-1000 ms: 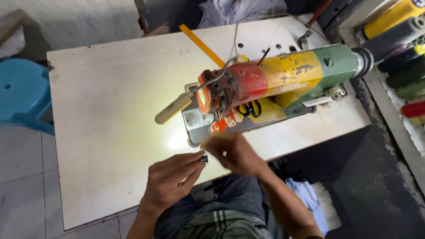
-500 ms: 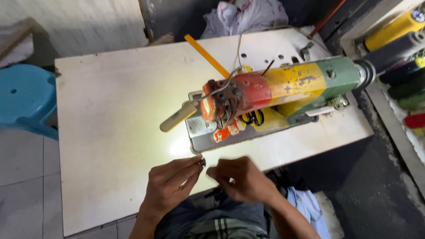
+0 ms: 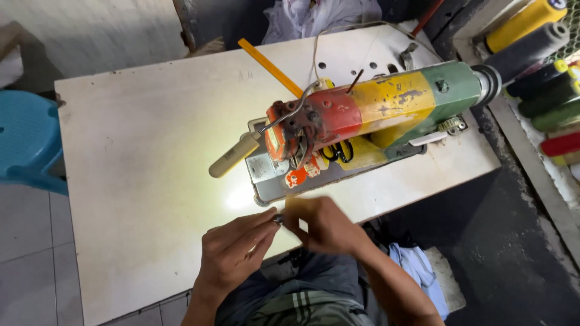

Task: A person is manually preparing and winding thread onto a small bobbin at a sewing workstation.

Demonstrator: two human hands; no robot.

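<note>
At the near edge of the white table [image 3: 139, 157], left hand [image 3: 232, 253] pinches a small dark metal part [image 3: 278, 220] at its fingertips; right hand [image 3: 326, 226] is closed narrow just beside it, blurred, cannot tell if it grips anything. Sewing machine [image 3: 374, 115] sits right behind, yellow ruler [image 3: 269, 66] past it, blue stool [image 3: 27, 142] left. Part too small to identify.

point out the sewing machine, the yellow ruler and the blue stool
sewing machine [image 3: 386, 105], head view, on its yellow middle body
yellow ruler [image 3: 269, 66], head view, mid-length of the strip
blue stool [image 3: 27, 142], head view, on its seat
</note>
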